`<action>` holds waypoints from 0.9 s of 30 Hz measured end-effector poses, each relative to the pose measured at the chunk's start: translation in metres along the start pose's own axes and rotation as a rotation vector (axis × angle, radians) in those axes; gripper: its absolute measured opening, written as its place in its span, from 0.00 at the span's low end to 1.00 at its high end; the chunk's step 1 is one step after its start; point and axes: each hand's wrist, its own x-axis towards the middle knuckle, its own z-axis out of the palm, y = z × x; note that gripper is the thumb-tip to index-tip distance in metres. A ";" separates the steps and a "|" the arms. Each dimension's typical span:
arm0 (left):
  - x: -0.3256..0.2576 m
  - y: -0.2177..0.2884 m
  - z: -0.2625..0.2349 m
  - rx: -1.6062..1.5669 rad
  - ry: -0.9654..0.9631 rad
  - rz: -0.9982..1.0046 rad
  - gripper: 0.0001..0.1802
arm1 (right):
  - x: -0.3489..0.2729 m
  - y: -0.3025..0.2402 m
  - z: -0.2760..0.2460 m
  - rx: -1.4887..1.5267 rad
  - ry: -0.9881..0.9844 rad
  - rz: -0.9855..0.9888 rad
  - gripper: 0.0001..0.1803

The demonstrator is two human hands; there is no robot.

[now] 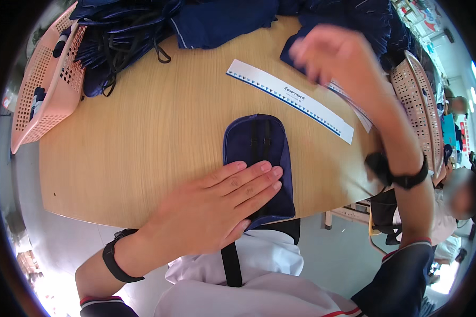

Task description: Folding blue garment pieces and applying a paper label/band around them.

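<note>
A small navy pouch (239,138) with a rounded top and black straps lies at the near edge of the table. My left hand (209,203) rests flat across its lower half, fingers stretched out and covering part of the straps. Farther off to the right, my right hand (333,55) is raised near the far navy cloth pieces and smeared by motion, so its fingers are unclear. Beyond the pouch lies a white printed paper strip (291,100) with a blue patterned edge. A second paper strip (358,110) is partly hidden by my right forearm.
Stacked navy pouches with black cords (113,45) and navy fabric (222,21) line the wooden table's (127,153) far side. A pink basket (50,87) stands at the left, another basket (415,105) at the right. A person (457,201) sits at the right.
</note>
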 end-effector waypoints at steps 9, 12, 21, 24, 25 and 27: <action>0.006 -0.004 -0.003 -0.065 -0.009 0.038 0.40 | 0.073 0.088 -0.047 -0.451 -0.002 0.131 0.28; 0.006 -0.005 -0.002 -0.069 0.005 0.035 0.39 | 0.081 0.072 -0.043 -0.485 -0.067 0.205 0.23; 0.004 -0.005 0.004 -0.065 0.045 0.048 0.39 | 0.053 0.036 -0.072 -0.196 -0.146 0.033 0.23; 0.000 -0.003 0.004 -0.066 0.059 0.037 0.39 | 0.019 -0.037 -0.068 -0.013 -0.100 0.078 0.21; -0.001 -0.004 0.005 -0.071 0.060 0.025 0.40 | 0.009 -0.055 -0.058 0.097 -0.091 0.073 0.13; 0.002 -0.005 0.006 -0.111 0.107 0.028 0.38 | -0.016 -0.082 -0.049 0.112 -0.113 0.087 0.14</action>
